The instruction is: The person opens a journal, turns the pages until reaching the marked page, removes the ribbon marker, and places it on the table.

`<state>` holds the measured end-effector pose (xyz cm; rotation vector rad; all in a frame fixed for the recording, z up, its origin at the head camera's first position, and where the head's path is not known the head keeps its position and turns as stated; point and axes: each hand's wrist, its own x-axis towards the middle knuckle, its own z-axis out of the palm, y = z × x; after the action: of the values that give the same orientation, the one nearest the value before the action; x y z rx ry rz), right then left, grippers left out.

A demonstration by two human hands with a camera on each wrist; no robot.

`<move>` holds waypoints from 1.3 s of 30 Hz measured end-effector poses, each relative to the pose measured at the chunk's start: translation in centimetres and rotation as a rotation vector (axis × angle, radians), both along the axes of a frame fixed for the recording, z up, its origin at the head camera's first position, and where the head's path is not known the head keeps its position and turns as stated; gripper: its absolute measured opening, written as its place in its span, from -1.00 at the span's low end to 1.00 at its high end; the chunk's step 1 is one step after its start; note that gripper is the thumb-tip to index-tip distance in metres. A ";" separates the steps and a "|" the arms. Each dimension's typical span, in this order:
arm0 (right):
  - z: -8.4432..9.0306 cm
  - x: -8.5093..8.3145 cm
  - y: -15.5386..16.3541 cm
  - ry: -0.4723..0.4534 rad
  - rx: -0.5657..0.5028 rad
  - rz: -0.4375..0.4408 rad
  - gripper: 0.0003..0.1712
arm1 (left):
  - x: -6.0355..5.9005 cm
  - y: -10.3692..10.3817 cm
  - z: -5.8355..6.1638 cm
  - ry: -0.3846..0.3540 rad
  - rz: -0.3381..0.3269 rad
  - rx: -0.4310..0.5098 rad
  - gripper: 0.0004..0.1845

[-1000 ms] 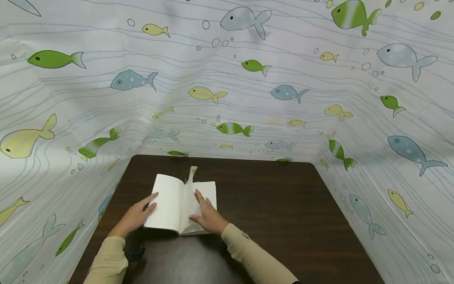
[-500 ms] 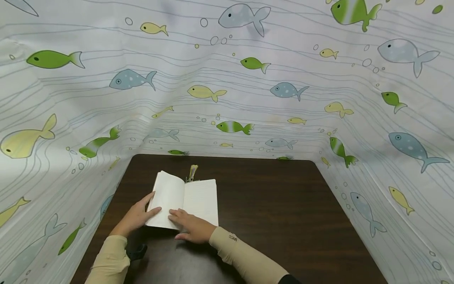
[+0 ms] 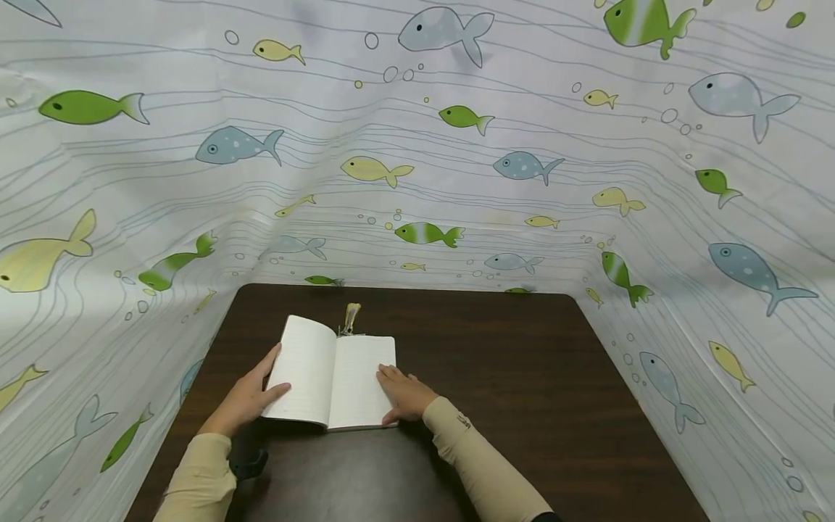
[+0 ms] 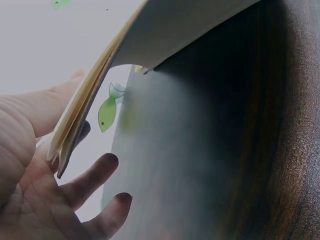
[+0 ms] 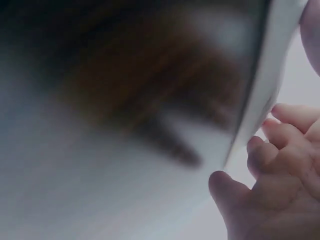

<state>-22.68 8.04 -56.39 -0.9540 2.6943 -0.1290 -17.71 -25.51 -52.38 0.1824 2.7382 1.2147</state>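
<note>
An open white notebook (image 3: 329,370) lies on the dark brown table (image 3: 522,377), near its left side. My left hand (image 3: 261,391) holds the book's left half, thumb on the page and fingers under the cover. In the left wrist view that half (image 4: 165,30) is raised off the table, with my left hand (image 4: 65,165) around its edge. My right hand (image 3: 399,391) rests on the outer edge of the right page, its thumb at the bottom corner. The right wrist view is blurred; my right hand (image 5: 265,165) sits beside the book's edge (image 5: 260,90).
A yellowish bookmark tassel (image 3: 352,317) sticks out beyond the top of the spine. Fish-patterned white sheeting (image 3: 457,145) walls the table on the left, back and right. A small dark object (image 3: 251,464) lies by my left sleeve.
A page standing upright a second ago now lies flat on the left side. My right hand smoothed near the spine, then slid to the right page's outer edge. The left hand stayed put.
</note>
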 end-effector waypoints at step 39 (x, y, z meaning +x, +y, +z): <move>3.5 0.7 -3.0 -0.301 -0.717 0.047 -0.10 | -0.1 0.0 0.3 -0.063 0.006 -0.007 -0.24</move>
<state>-22.02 5.02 -52.91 -1.0589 2.3509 -1.1837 -17.78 -25.53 -52.08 0.1330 2.6905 1.1908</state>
